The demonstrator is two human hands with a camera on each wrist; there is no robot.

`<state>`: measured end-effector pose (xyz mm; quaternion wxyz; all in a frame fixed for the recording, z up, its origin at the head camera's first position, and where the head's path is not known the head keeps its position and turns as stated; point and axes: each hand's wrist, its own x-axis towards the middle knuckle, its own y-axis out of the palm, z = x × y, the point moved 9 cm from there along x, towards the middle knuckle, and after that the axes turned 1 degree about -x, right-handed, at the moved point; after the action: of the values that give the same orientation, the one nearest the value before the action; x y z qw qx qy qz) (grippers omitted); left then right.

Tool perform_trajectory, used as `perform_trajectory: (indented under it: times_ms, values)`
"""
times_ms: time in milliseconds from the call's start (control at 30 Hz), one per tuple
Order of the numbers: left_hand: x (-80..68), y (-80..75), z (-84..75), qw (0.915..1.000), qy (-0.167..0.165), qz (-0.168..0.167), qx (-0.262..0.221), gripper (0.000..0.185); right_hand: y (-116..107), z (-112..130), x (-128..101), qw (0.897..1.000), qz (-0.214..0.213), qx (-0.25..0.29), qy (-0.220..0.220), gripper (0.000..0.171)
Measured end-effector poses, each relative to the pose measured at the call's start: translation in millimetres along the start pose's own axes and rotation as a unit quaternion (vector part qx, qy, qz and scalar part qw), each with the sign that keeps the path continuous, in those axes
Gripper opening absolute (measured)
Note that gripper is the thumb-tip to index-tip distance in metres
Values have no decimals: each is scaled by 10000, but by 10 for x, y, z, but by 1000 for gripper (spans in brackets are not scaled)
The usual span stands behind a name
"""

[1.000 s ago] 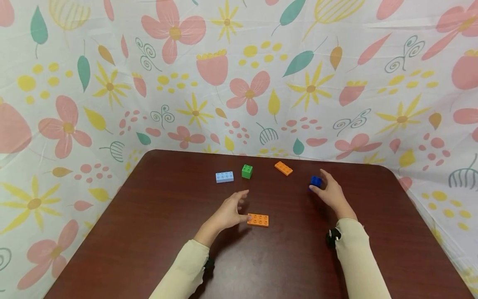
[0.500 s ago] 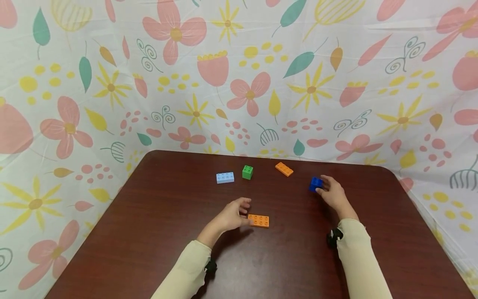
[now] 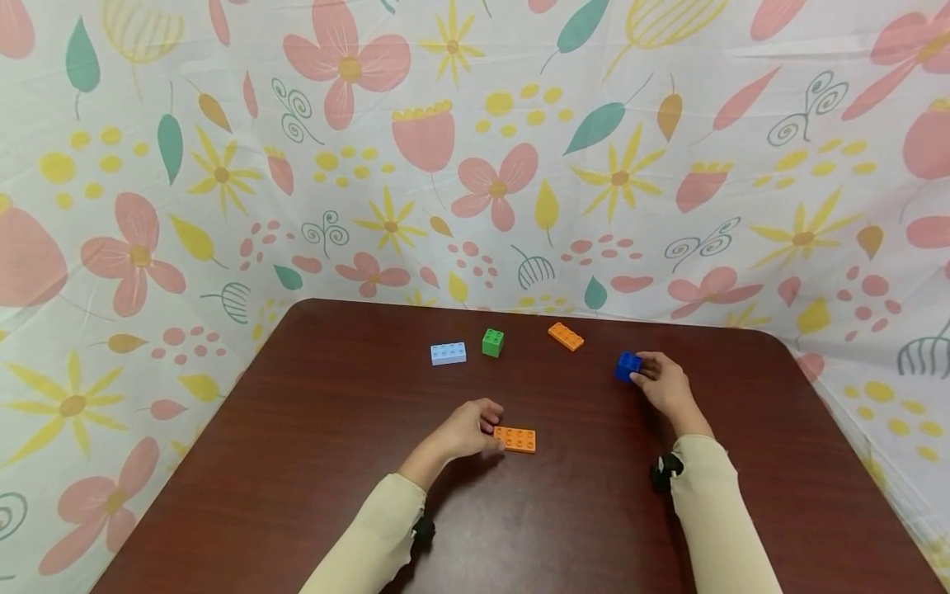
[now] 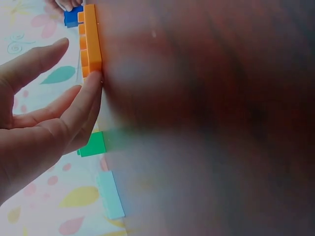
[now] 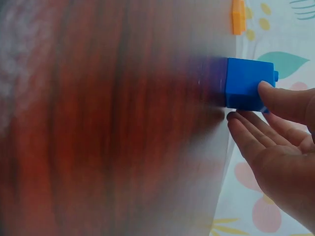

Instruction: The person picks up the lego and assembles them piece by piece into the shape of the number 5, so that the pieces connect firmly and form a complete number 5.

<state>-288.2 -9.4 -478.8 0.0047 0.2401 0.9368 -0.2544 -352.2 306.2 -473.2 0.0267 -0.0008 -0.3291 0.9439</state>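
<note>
A: Where's the near orange brick (image 3: 518,440) from the left hand (image 3: 463,431)?

B: Right at its fingertips, flat on the table (image 3: 579,511), off to that hand's right. Thumb and fingers hang loosely parted about the closer end, not clamped; whether they touch it, I can't tell.

A: Which way does it point?

B: Studs up, long axis crosswise, running from the fingertips out toward the right hand's side.

A: And the right hand (image 3: 666,388)?

B: The blue brick (image 3: 627,365) sits just left of it, studs up. The thumb lies at its side, the fingers relaxed alongside, not wrapped round. From above it looks about square, so I see no clear long axis.

A: How would they handle?

B: Light, stiff and hard to break, I'd judge, though smooth sides may slip a little. Pinch the orange one across its long edges, since it's low. The blue one stands taller: thumb on the side nearer the wrist, fingers opposite.
</note>
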Motion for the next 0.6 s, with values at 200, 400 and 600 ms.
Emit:
perform_trajectory:
  times_ms: [200, 400, 600]
  values:
    - [43, -7, 16, 9997, -122, -52, 197, 41, -4, 17, -5, 9999, 7, 135, 46, 45]
    - [83, -6, 31, 9986, -140, -99, 504, 33, -6, 35, -9, 9998, -75, 180, 8, 45]
    - [102, -3, 26, 9977, -90, -122, 660, 29, 11, 92, -35, 9994, -127, 303, -115, 44]
